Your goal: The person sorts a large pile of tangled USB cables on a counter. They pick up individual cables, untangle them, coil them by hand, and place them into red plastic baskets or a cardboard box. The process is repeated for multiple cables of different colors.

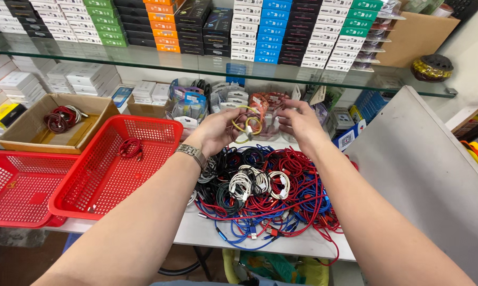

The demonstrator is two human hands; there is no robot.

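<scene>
My left hand (218, 130) holds up a small coil of yellow-green cable (248, 124) above a table, a metal watch on its wrist. My right hand (301, 123) is raised beside it, fingers spread and touching the coil's right side. Below both hands lies a tangled pile of red, blue, black and white cables (271, 188) on the white table (302, 244).
Two red mesh baskets (98, 175) (16, 185) stand at the left, one holding a red coiled cable (130, 147). A cardboard box with cables (59, 122) sits behind. Bagged accessories and stacked boxes fill the glass shelf (196, 66) and back. A grey board (430, 175) leans at the right.
</scene>
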